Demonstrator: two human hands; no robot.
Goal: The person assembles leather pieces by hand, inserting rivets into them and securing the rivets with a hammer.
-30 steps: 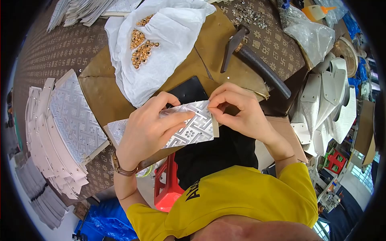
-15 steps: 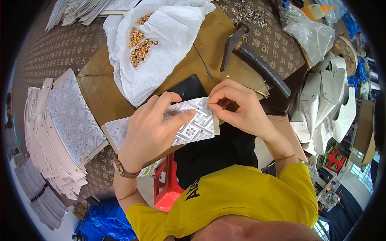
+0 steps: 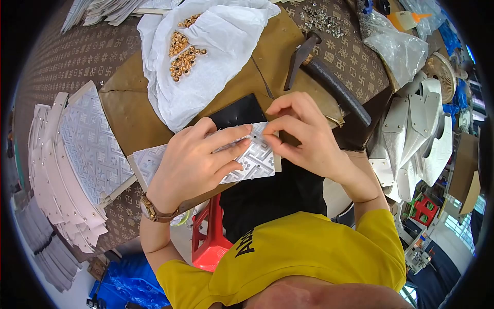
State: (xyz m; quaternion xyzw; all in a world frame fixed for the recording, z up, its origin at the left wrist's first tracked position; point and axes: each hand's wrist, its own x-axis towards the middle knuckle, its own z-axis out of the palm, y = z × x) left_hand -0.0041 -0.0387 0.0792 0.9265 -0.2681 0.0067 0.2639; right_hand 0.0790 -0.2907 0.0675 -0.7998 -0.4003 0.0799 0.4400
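A silver-and-white panel [image 3: 257, 159] with a geometric pattern lies at the front edge of the work surface, its pale backing showing at the ends. My left hand [image 3: 193, 162], with a watch on the wrist, holds it down, fingertips bent onto its upper middle part. At the panel's upper right, my right hand [image 3: 306, 136] has thumb and fingertips pinched together; whatever is between them is too small to make out. A small dark spot shows on the panel by these fingertips. Behind the panel a black pad [image 3: 239, 110] is partly covered.
White paper [image 3: 211, 67] holds gold-coloured studs [image 3: 182, 62]. A hammer [image 3: 329, 80] lies at the right, near scattered silver metal pieces [image 3: 324, 20]. Stacked patterned panels [image 3: 92, 144] are at the left, white studded pieces [image 3: 411, 134] at the right. A red stool [image 3: 211, 239] stands below.
My right fingertips have moved slightly left, from the panel's corner onto its face. My left fingers have shifted and now reach up beside them.
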